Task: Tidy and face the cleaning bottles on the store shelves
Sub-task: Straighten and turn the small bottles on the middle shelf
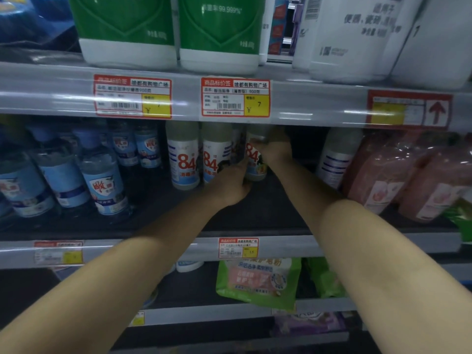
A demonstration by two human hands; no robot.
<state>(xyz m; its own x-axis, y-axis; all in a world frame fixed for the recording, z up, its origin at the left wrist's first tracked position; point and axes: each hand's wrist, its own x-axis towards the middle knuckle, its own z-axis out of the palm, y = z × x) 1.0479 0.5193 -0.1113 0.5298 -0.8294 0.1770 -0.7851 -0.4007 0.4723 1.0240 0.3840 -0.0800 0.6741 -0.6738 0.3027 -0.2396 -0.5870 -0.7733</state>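
Head view: both hands reached deep onto the middle shelf (255,215), clasped around one 84 disinfectant bottle (255,159). Left hand (231,183) wrapped low on the bottle, right hand (274,150) curled around its upper part; label half covered, so facing judged not finished. Two more 84 bottles (198,159) just beside it on the left, upright and labels forward, seemingly done. One white bottle (334,157) well apart on the right, with a dark gap between, probably still to pull in. Blue-labelled bottles (102,180) on the far left leaning, pink refill pouches (398,182) on the right crowding that side, upper shelf edge (293,103) low over the caps
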